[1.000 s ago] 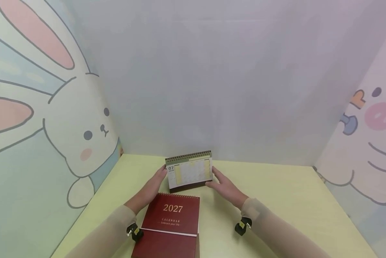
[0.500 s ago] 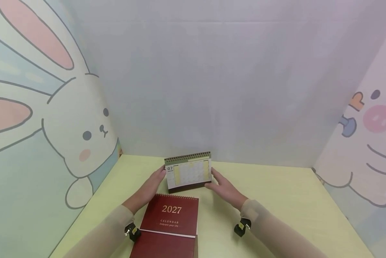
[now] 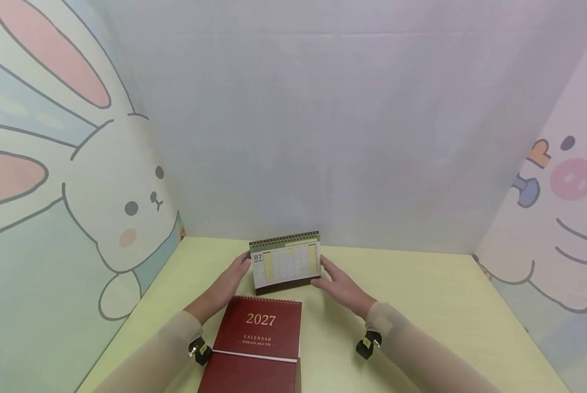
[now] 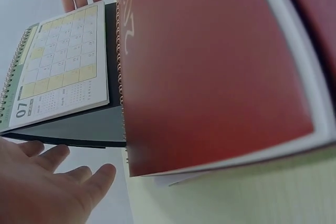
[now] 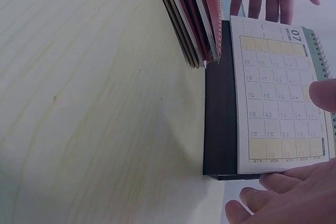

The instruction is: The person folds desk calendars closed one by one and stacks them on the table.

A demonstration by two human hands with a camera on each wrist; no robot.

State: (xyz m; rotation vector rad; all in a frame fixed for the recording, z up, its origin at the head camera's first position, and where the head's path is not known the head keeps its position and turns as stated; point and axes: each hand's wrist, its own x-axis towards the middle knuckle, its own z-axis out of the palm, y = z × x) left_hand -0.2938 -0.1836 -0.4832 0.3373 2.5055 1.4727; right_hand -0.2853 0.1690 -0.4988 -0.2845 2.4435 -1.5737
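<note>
A small spiral-bound desk calendar, showing page 07, stands tilted back on its dark base towards the far side of the table. My left hand is at its left edge, fingers extended and slightly bent. On the other side, my right hand has its fingers along the right edge, with the thumb near the lower right corner. In the right wrist view that thumb overlaps the page. Nearer to me lies a red calendar marked 2027, its spiral edge close to the desk calendar's base.
Another red cover lies in front of the 2027 calendar, cut off by the head view's lower edge. The pale yellow table runs back to a grey wall. Cartoon-printed side walls flank it.
The head view has shifted very slightly. Both hands stay at the sides of the desk calendar, and the calendars keep their places.
</note>
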